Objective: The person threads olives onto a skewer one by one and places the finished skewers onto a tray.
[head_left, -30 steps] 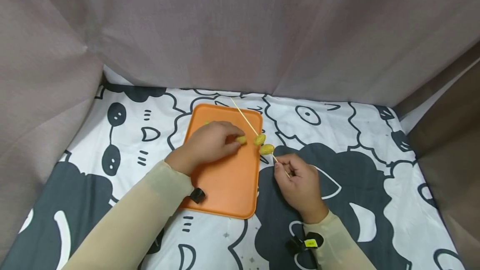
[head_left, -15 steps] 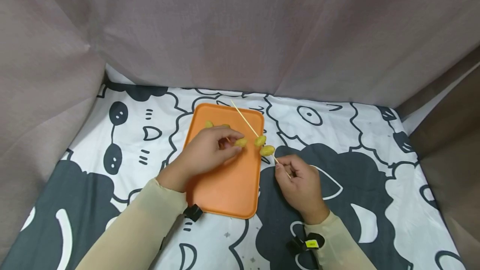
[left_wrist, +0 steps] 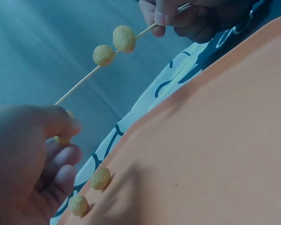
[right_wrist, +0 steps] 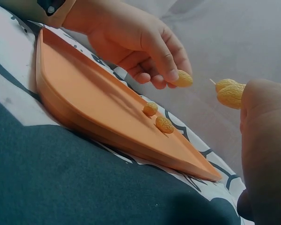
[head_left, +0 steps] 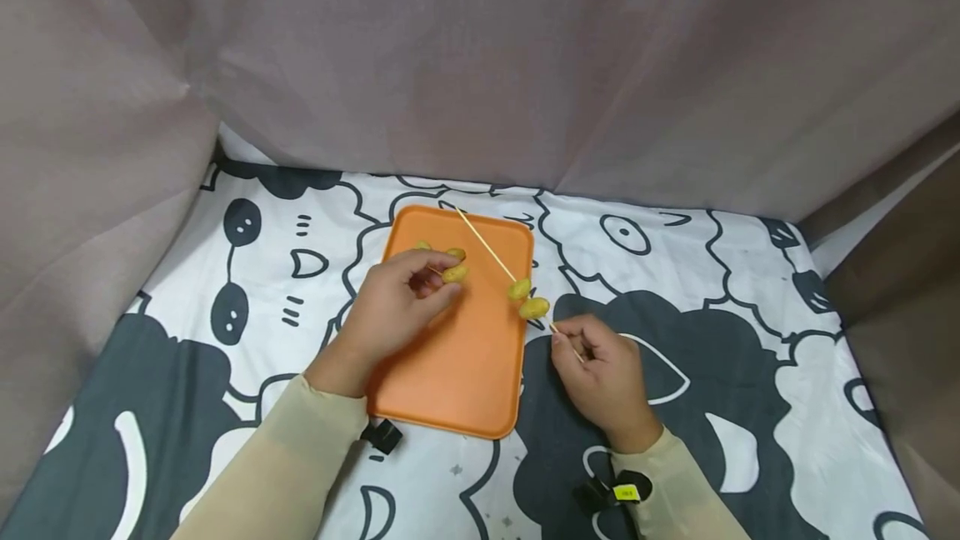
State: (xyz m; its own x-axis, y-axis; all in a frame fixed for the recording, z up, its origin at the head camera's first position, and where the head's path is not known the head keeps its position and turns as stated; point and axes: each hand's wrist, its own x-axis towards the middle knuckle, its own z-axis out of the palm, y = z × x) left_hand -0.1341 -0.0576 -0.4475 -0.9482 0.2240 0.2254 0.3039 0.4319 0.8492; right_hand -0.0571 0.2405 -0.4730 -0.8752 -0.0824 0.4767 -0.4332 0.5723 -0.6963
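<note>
My right hand point(head_left: 603, 377) pinches the lower end of a thin wooden skewer point(head_left: 483, 242), which points up and away over the orange tray's right edge. Two yellow, wrinkled oval balls sit threaded on it, the nearer ball point(head_left: 535, 307) close to my fingers and the farther ball point(head_left: 519, 289) just beyond. Between thumb and fingertips, my left hand point(head_left: 386, 302) pinches another yellow ball point(right_wrist: 183, 78) above the tray, left of the skewer and apart from it. Two loose balls lie on the tray; one point(left_wrist: 101, 178) shows below my left fingers, the other point(left_wrist: 78, 206) beside it.
The orange tray point(head_left: 450, 382) lies on a white and dark grey cartoon-print cloth point(head_left: 660, 257). Grey-brown curtain fabric point(head_left: 480, 65) hangs behind and along both sides. Small black camera mounts point(head_left: 384, 436) sit at the wrists.
My left hand has drawn back to the left with its ball, widening the distance from the skewer. Both loose balls on the tray now show. My right hand and the skewer stay almost in place.
</note>
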